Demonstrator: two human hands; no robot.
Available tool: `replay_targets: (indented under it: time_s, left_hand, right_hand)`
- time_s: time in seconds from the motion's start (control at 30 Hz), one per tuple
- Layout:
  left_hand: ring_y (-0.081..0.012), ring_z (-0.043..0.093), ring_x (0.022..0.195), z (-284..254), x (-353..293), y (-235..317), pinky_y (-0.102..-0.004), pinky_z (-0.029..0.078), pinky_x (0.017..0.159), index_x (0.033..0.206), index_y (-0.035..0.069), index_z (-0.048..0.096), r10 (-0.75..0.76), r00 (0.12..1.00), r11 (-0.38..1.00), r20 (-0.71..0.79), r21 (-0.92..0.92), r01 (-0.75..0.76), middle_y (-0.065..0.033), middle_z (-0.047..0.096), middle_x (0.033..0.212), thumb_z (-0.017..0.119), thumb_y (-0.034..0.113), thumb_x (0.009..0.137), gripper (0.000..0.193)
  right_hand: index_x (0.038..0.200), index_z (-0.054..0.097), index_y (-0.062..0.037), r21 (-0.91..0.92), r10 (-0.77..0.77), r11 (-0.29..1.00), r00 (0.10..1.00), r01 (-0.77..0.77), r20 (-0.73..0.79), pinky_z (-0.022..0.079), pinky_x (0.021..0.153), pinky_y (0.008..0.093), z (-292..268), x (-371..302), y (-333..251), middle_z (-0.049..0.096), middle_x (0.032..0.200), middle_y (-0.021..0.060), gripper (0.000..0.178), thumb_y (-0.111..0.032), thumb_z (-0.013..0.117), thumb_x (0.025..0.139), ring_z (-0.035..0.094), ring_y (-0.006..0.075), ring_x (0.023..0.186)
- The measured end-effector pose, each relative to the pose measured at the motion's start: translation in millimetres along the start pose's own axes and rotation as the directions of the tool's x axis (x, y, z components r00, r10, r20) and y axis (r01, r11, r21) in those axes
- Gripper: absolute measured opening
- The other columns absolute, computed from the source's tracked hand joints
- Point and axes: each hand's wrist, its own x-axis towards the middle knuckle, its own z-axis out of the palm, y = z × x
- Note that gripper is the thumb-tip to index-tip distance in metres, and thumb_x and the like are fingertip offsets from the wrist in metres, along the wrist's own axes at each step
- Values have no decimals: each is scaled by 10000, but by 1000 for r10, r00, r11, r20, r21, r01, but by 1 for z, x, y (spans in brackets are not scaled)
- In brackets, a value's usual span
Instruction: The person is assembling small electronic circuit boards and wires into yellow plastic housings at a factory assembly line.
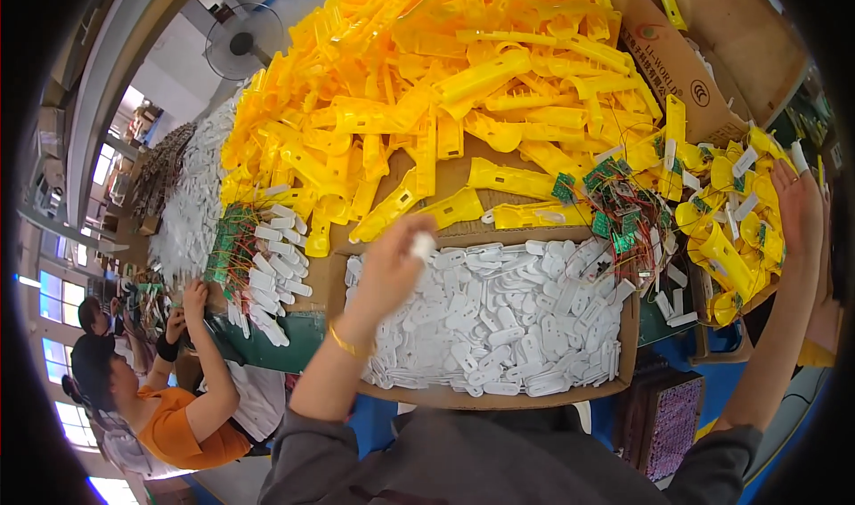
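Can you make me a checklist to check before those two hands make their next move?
1. Left hand has something: ok, a small white piece is at its fingertips.
2. Right hand is free: cannot tell; it's by the yellow parts at far right.
3. White plates are close: ok, lots in the open cardboard box.
4. Wires are neat: not ok, tangled.
5. Co-worker's hand is out of the way: ok, off to the left.
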Motion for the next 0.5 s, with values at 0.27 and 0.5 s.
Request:
replay_targets:
  time_s: [0.27, 0.5]
  left_hand:
    - [-370, 586, 867, -65, 104, -71, -436, 464, 752, 1023, 44, 584, -34, 997, 574, 70, 818, -38, -223, 609, 901, 538, 141, 791, 255]
    - [-356, 606, 835, -37, 121, -62, -431, 471, 734, 1053, -2, 538, -156, 986, 437, 62, 900, 13, -200, 631, 892, 567, 321, 817, 401]
  right_hand:
    - [1075, 580, 16, -398, 334, 917, 565, -11, 755, 493, 767, 301, 116, -185, 68, 647, 916, 112, 274, -97, 546, 827, 628, 182, 839]
    - [1001, 623, -28, -723, 449, 623, 621, 298, 643, 460, 594, 254, 105, -226, 131, 615, 758, 60, 223, -57, 630, 779, 566, 124, 653]
